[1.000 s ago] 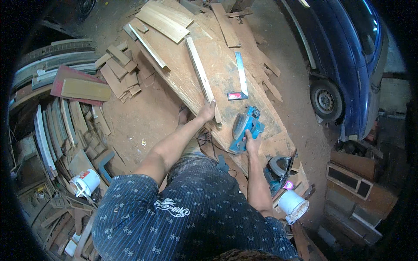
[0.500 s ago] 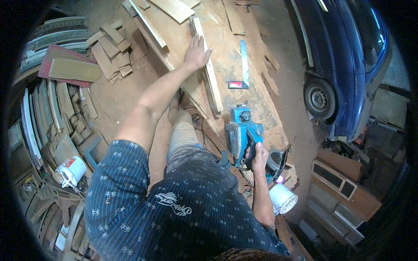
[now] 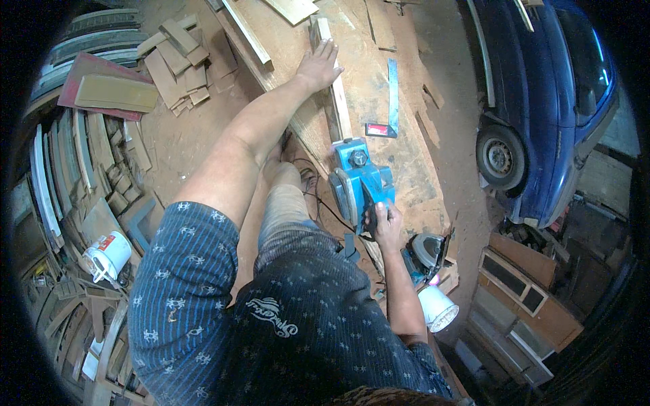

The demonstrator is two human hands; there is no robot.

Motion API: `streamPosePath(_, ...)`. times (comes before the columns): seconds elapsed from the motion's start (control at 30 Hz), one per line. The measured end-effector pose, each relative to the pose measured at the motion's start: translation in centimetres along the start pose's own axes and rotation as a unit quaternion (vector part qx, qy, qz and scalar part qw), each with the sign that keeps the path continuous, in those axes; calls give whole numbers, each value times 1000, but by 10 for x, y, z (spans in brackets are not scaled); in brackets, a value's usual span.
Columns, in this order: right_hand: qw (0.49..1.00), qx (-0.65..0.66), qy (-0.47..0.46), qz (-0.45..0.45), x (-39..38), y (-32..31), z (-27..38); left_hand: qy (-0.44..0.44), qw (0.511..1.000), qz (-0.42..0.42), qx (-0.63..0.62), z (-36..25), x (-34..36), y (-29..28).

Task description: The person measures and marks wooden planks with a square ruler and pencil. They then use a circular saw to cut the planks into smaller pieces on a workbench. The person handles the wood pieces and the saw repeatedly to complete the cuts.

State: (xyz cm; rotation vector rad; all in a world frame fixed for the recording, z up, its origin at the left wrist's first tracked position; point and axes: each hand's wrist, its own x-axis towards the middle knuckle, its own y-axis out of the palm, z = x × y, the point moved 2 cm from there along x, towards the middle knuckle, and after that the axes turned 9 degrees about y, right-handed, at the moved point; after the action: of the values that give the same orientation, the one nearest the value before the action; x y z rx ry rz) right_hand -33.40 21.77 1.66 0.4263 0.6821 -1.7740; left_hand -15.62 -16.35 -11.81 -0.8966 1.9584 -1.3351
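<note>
My left hand lies over a long, narrow wooden strip on the workbench, fingers stretched toward its far end and thumb apart. My right hand is wrapped round the rear handle of a blue electric planer. The planer's front meets and covers the near end of the strip; I cannot tell whether its sole rests on the wood. A try square with a metal blade lies flat to the right of the strip.
A circular saw and a white bucket are by my right forearm. Another strip and a board lie at the bench's far end. Wood offcuts are stacked left on the floor. A blue car stands right.
The planer has moved forward and left with my right hand, from beside the strip to its near end. My left hand stays on the strip; the whole view has shifted slightly.
</note>
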Motion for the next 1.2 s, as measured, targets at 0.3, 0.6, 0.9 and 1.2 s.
streamPosePath(0.3,1000,14,-26,-3,41,21,15,18,999,-40,-4,3,-3,6)
streamPosePath(0.6,1000,18,-16,-7,64,38,41,-83,922,-256,-279,-12,-65,12)
streamPosePath(0.9,999,-6,-22,-32,112,64,84,-278,823,-125,-480,-123,-253,131)
streamPosePath(1.2,996,-3,-80,-33,169,107,144,-208,832,-20,-514,-159,-229,84)
